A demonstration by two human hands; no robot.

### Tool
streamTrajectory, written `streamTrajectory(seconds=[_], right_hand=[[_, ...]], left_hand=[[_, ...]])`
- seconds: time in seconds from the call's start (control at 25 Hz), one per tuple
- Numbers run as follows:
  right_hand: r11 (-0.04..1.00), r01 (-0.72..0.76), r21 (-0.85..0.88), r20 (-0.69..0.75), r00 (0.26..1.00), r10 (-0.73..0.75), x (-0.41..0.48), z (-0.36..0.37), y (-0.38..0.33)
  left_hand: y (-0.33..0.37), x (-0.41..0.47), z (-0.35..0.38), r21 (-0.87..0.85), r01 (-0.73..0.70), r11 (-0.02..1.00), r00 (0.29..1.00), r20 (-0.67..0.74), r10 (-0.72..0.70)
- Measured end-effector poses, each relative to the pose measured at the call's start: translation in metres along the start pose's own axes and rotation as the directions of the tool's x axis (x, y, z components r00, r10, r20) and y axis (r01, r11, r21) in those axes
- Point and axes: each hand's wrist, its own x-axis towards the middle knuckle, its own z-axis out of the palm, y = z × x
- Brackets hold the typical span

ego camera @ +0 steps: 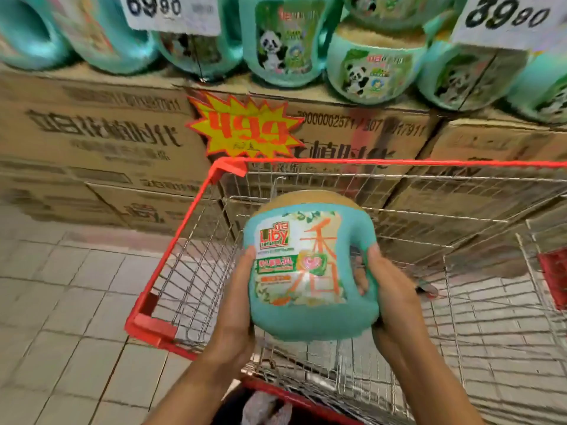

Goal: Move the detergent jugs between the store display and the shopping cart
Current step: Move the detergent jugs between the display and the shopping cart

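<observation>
Gripping one detergent jug [310,314], left hand [236,305] and right hand [395,299] both, above one shopping cart [184,229]

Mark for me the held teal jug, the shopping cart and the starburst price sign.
Teal plastic detergent jug with tan cap [306,317]: head view, lower teal body.
Red-rimmed wire shopping cart [231,167]: head view, red rim corner.
Yellow starburst price sign [245,128]: head view, red digits.
</observation>
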Motion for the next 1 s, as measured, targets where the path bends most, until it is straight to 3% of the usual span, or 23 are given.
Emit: streamTrajectory(seconds=[0.24,0.4,0.64,0.84,1.0], right_hand=[[0.974,-0.06,-0.218,0.253,0.961,0.115,-0.02,0.036,0.002],[0.943,-0.09,-0.322,0.414,0.882,0.225,-0.046,0.072,0.021],[0.925,-0.041,-0.378,0.583,0.766,0.272,-0.095,0.146,0.066],[0.892,-0.039,-0.451,0.628,0.696,0.347,-0.144,0.216,0.12],[0.894,-0.031,-0.447,0.644,0.683,0.345,-0.183,0.269,0.158]], left_hand=[[-0.003,-0.063,-0.027,-0.115,-0.169,0.979,0.961,-0.241,0.137],[-0.002,-0.111,-0.059,-0.123,-0.283,0.951,0.875,-0.438,0.203],[0.004,-0.175,-0.124,-0.149,-0.387,0.91,0.736,-0.645,0.208],[0.019,-0.223,-0.203,-0.137,-0.412,0.901,0.656,-0.73,0.189],[0.038,-0.253,-0.272,-0.093,-0.37,0.924,0.652,-0.735,0.187]])
